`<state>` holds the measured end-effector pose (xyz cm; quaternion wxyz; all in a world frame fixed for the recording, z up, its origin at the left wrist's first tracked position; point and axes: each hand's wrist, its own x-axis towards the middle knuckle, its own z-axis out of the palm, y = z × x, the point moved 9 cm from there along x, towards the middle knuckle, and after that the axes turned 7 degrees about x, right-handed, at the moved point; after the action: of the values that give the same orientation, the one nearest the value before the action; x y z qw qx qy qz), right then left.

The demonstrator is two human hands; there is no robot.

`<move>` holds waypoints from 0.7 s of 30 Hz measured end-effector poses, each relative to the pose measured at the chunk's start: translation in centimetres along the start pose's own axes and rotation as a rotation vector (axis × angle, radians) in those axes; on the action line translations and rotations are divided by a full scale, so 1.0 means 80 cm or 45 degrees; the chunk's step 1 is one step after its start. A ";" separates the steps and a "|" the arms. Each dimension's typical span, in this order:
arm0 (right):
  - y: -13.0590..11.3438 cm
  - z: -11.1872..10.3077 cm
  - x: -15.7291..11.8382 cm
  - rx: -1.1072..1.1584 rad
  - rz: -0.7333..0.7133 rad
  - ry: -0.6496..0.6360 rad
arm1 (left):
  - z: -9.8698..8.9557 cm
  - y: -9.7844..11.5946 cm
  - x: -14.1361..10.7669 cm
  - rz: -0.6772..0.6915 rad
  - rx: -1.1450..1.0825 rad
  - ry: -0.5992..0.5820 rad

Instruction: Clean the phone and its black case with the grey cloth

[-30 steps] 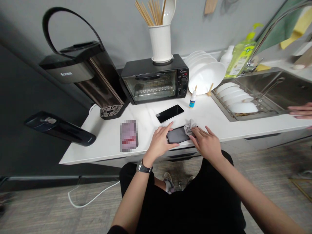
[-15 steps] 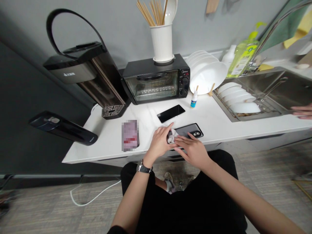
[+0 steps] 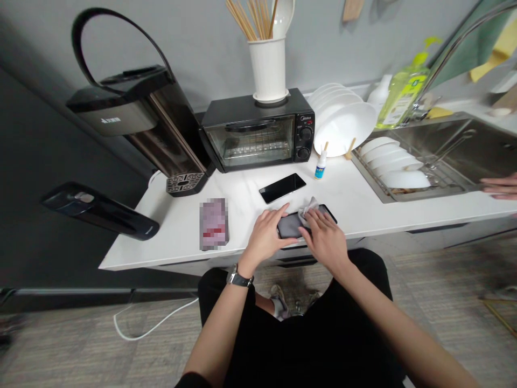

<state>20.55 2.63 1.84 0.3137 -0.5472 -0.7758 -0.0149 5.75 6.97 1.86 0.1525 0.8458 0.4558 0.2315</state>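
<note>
While your left grip (image 3: pixel 264 233) clasped the phone case (image 3: pixel 288 227) below frame centre, presumably for steadiness, your right grip (image 3: pixel 327 235) held a cloth (image 3: pixel 307 208) against it.

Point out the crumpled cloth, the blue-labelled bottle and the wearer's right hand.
Crumpled cloth (image 3: pixel 308 207), head view: uncovered folds.
Blue-labelled bottle (image 3: pixel 320 171), head view: the label.
Right hand (image 3: pixel 328 244), head view: back of the hand.

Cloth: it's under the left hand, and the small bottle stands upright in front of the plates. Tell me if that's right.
Not quite: the hand is wrong. The head view shows the cloth under the right hand, not the left hand. The small bottle does stand upright in front of the plates.
</note>
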 end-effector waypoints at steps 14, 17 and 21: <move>0.018 -0.027 -0.022 0.141 -0.147 -0.104 | -0.001 0.001 -0.005 -0.010 0.076 0.023; 0.050 -0.038 -0.024 0.033 -0.060 -0.027 | 0.000 0.005 -0.003 -0.003 0.059 0.018; 0.034 -0.020 -0.013 0.040 -0.001 0.013 | 0.001 0.007 0.000 0.010 0.038 0.018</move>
<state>23.86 2.31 1.71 0.3261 -0.5420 -0.7745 -0.0055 6.20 6.66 2.04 0.1357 0.8482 0.4570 0.2311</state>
